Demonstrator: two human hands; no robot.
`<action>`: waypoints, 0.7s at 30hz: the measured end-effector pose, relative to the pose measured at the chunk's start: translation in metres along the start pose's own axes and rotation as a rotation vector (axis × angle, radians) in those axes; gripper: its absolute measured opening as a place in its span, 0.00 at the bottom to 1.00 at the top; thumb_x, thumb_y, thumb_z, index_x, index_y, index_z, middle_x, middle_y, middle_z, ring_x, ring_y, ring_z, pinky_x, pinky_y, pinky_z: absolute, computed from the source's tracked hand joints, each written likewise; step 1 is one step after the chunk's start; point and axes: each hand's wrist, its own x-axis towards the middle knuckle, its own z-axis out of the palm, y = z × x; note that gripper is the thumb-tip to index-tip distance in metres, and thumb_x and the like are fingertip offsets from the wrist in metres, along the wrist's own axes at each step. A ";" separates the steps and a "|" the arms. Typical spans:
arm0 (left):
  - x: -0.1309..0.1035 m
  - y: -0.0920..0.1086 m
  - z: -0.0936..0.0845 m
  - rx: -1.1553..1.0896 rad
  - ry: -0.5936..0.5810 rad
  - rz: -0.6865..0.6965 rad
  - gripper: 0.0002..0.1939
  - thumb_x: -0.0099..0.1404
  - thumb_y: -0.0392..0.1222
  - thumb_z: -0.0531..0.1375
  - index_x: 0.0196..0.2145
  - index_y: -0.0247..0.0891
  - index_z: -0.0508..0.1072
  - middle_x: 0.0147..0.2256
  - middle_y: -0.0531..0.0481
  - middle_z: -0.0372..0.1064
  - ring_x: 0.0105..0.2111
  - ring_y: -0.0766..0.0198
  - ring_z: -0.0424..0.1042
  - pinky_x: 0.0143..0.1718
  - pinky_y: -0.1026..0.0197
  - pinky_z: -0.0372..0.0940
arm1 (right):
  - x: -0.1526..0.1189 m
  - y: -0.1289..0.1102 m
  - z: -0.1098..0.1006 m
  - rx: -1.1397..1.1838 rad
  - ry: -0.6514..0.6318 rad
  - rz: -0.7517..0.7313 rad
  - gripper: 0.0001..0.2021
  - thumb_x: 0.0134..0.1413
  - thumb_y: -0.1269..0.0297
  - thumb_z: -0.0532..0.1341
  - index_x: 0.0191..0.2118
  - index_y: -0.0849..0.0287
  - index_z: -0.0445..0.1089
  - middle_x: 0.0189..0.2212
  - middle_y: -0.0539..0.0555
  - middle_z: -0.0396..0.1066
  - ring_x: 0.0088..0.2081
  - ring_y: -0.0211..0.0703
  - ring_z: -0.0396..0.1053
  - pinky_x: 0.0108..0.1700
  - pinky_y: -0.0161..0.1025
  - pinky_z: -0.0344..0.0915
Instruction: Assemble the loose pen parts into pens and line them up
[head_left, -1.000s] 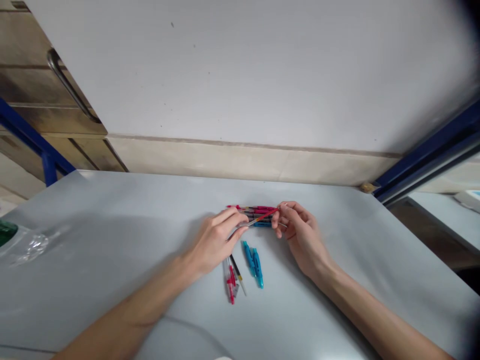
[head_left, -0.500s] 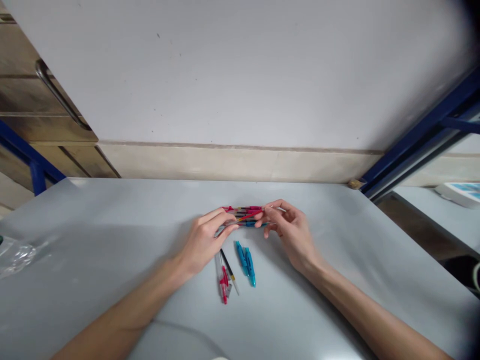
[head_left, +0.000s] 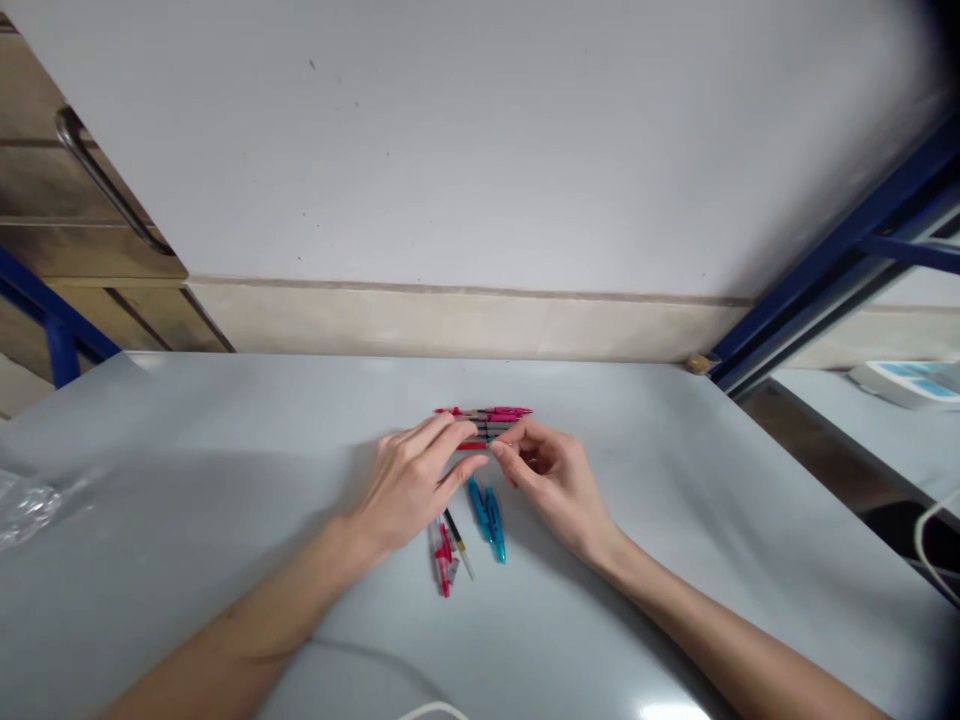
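Note:
A row of pens (head_left: 499, 428) with pink, grey and teal parts lies side by side on the table. My left hand (head_left: 412, 475) rests over the left end of this row, its fingers stretched out and the thumb held apart. At the near side of the row is a slim red pen refill (head_left: 471, 446). My right hand (head_left: 551, 480) pinches its right end between thumb and fingertips, which partly hide it. Nearer to me lie two teal pen barrels (head_left: 487, 520), a black refill (head_left: 455, 532) and a clear pen barrel with pink parts (head_left: 442, 560).
A crumpled clear plastic bag (head_left: 26, 510) sits at the table's left edge. The white wall (head_left: 465, 150) rises behind the grey table (head_left: 225, 430). A blue metal frame (head_left: 840, 240) stands at the right, and a white cable (head_left: 433, 708) shows at the front edge.
The red refill, held up slanted between both hands, is now down along the near side of the row. My left fingers have come off it and straightened; my right hand has moved left and nearer.

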 end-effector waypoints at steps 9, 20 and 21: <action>0.003 -0.008 0.005 -0.254 0.017 -0.336 0.15 0.76 0.42 0.50 0.31 0.38 0.67 0.29 0.54 0.69 0.28 0.67 0.66 0.33 0.65 0.58 | -0.008 -0.004 0.007 -0.274 -0.110 -0.125 0.05 0.61 0.62 0.65 0.34 0.57 0.73 0.26 0.48 0.68 0.29 0.39 0.64 0.34 0.37 0.61; 0.000 0.004 0.006 -0.302 -0.059 -0.348 0.11 0.78 0.43 0.46 0.46 0.43 0.67 0.32 0.55 0.71 0.28 0.66 0.68 0.32 0.65 0.58 | -0.023 -0.010 0.021 -0.578 -0.472 -0.296 0.06 0.57 0.68 0.69 0.41 0.57 0.77 0.39 0.54 0.70 0.43 0.46 0.66 0.46 0.40 0.67; 0.001 0.004 0.005 -0.303 -0.063 -0.351 0.11 0.78 0.43 0.46 0.45 0.43 0.67 0.33 0.55 0.71 0.28 0.66 0.68 0.32 0.64 0.58 | -0.022 -0.009 0.021 -0.580 -0.473 -0.288 0.06 0.56 0.68 0.69 0.41 0.57 0.77 0.39 0.54 0.70 0.43 0.46 0.66 0.46 0.40 0.67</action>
